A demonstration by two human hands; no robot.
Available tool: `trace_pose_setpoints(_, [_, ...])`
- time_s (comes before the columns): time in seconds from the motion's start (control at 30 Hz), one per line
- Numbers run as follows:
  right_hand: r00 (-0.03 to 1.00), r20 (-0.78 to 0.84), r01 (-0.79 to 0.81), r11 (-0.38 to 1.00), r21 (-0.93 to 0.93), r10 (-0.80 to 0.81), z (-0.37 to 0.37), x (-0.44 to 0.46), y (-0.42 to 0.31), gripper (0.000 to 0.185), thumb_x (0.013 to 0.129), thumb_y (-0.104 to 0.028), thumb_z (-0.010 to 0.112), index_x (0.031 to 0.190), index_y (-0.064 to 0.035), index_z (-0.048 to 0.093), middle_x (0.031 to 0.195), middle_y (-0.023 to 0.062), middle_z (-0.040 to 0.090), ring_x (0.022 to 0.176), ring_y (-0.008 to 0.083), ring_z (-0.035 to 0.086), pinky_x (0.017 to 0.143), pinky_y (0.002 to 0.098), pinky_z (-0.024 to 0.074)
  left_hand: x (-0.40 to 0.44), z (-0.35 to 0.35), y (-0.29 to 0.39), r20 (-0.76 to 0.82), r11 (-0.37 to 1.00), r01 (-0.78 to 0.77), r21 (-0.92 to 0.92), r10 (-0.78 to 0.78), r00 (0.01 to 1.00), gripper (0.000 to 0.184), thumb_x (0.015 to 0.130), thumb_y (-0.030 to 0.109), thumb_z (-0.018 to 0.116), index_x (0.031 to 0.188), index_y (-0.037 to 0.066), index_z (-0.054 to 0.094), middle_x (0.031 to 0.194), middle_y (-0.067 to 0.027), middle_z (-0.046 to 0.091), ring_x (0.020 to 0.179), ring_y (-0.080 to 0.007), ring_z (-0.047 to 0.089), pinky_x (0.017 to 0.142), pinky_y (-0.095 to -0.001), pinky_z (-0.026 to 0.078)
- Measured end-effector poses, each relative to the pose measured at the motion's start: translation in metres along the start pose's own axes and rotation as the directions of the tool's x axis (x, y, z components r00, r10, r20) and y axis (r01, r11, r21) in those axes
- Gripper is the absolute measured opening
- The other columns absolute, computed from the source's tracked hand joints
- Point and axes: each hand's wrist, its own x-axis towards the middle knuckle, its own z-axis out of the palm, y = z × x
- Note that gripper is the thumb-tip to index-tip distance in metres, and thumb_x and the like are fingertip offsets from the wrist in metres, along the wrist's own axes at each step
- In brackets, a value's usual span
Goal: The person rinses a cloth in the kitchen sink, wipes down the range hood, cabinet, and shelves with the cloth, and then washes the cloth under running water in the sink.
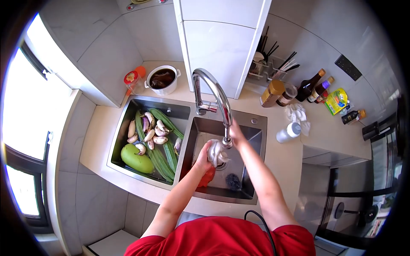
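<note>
My left hand (204, 158) is closed around a crumpled white cloth (218, 153), held under the spout over the right sink basin (252, 173). Close against the curved chrome faucet (217, 83) is my right hand (236, 132); its fingers are partly hidden by the spout, so I cannot tell whether it grips it. Below the hands, a red item (207, 177), perhaps a bag or cloth, and a dark scrubber (233, 181) lie in the basin.
The left basin (181, 112) holds green ridged gourds (159, 160), several pale eggplants (160, 140) and a large green gourd (136, 158). Behind are a white pot (164, 89) and a red-lidded jar (133, 81). To the right stand a white bottle (288, 133), another white cloth (297, 117) and several condiment bottles (310, 85).
</note>
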Motion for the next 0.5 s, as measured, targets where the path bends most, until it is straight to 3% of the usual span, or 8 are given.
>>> trace_pose_setpoints(0.03, [0.998, -0.023, -0.059, 0.995, 0.076, 0.061, 0.002, -0.032, 0.0, 0.048, 0.091, -0.039, 0.052, 0.123, -0.0039, 0.046, 0.103, 0.0059, 0.06, 0.091, 0.0129, 0.055, 0.079, 0.0331, 0.047, 0.003, 0.002, -0.003, -0.006, 0.999, -0.009, -0.035, 0.009, 1.0, 0.044, 0.091, 0.043, 0.048, 0.112, 0.005, 0.055, 0.1, -0.012, 0.063, 0.09, -0.0266, 0.062, 0.083, -0.0426, 0.05])
trace_pose_setpoints(0.07, [0.893, 0.005, -0.434, 0.861, 0.265, 0.449, 0.002, -0.055, 0.018, 0.046, 0.088, -0.047, 0.054, 0.112, -0.0076, 0.051, 0.101, 0.0053, 0.061, 0.094, 0.0169, 0.058, 0.081, 0.0339, 0.0487, 0.007, 0.003, -0.007, -0.002, 1.0, 0.0, -0.032, 0.0, 1.0, 0.044, 0.091, 0.043, 0.048, 0.112, 0.005, 0.055, 0.1, -0.012, 0.063, 0.09, -0.0266, 0.062, 0.083, -0.0426, 0.05])
trace_pose_setpoints(0.17, [0.776, 0.292, -0.629, 0.646, 0.432, 0.559, 0.006, -0.106, 0.053, 0.063, 0.082, -0.065, 0.047, 0.128, -0.0214, 0.046, 0.12, 0.0047, 0.056, 0.107, 0.0218, 0.057, 0.081, 0.0514, 0.0508, 0.025, -0.008, -0.023, -0.147, 0.947, -0.141, 0.288, 0.19, 0.971, 0.04, 0.094, 0.039, 0.045, 0.116, 0.007, 0.055, 0.099, -0.0106, 0.064, 0.091, -0.022, 0.062, 0.08, -0.0405, 0.051])
trace_pose_setpoints(0.2, [0.796, 0.314, -0.604, 0.645, 0.468, 0.517, 0.008, -0.113, 0.049, 0.066, 0.081, -0.061, 0.055, 0.128, -0.0165, 0.045, 0.118, 0.0062, 0.057, 0.107, 0.0223, 0.056, 0.08, 0.0487, 0.0525, 0.025, -0.01, -0.03, -0.164, 0.804, -0.181, 0.566, 0.326, 0.931, 0.048, 0.093, 0.045, 0.044, 0.121, 0.008, 0.053, 0.106, -0.012, 0.063, 0.095, -0.0239, 0.061, 0.083, -0.0408, 0.049])
trace_pose_setpoints(0.27, [0.807, 0.277, -0.59, 0.702, 0.399, 0.522, 0.017, -0.125, 0.039, 0.06, 0.081, -0.05, 0.062, 0.123, -0.0103, 0.048, 0.114, 0.0086, 0.057, 0.099, 0.0203, 0.059, 0.069, 0.0379, 0.0562, 0.044, -0.052, -0.023, 0.048, -0.05, -0.03, 0.998, 0.426, 0.903, 0.057, 0.091, 0.053, 0.042, 0.126, 0.008, 0.051, 0.114, -0.0127, 0.061, 0.101, -0.0269, 0.06, 0.085, -0.0415, 0.047])
trace_pose_setpoints(0.33, [0.784, 0.273, -0.621, 0.687, 0.377, 0.558, 0.012, -0.135, 0.041, 0.055, 0.081, -0.044, 0.064, 0.119, -0.0072, 0.049, 0.109, 0.0086, 0.057, 0.09, 0.0176, 0.059, 0.06, 0.0295, 0.0529, 0.059, -0.078, -0.017, 0.018, 0.205, -0.062, 0.977, 0.208, 0.978, 0.065, 0.089, 0.059, 0.039, 0.128, 0.008, 0.05, 0.118, -0.0133, 0.059, 0.102, -0.0293, 0.059, 0.087, -0.041, 0.045])
trace_pose_setpoints(0.4, [0.761, 0.274, -0.648, 0.677, 0.349, 0.587, 0.008, -0.14, 0.039, 0.05, 0.082, -0.038, 0.066, 0.115, -0.0042, 0.05, 0.103, 0.0086, 0.058, 0.08, 0.0149, 0.059, 0.05, 0.0211, 0.0496, 0.011, -0.02, -0.003, -0.045, 0.786, 0.213, 0.581, -0.231, 0.972, 0.065, 0.091, 0.06, 0.035, 0.132, 0.011, 0.045, 0.112, -0.0137, 0.06, 0.104, -0.0293, 0.058, 0.089, -0.0427, 0.045])
trace_pose_setpoints(0.5, [0.751, 0.553, -0.659, 0.371, 0.654, 0.36, 0.015, -0.158, 0.02, 0.039, 0.086, -0.028, 0.061, 0.11, -0.0002, 0.05, 0.086, 0.0062, 0.051, 0.062, 0.0086, 0.047, 0.036, 0.0133, 0.0291, -0.001, -0.02, -0.002, 0.109, 0.79, 0.175, 0.588, -0.292, 0.95, 0.062, 0.092, 0.057, 0.034, 0.134, 0.012, 0.041, 0.111, -0.0134, 0.059, 0.107, -0.0305, 0.056, 0.089, -0.0437, 0.046])
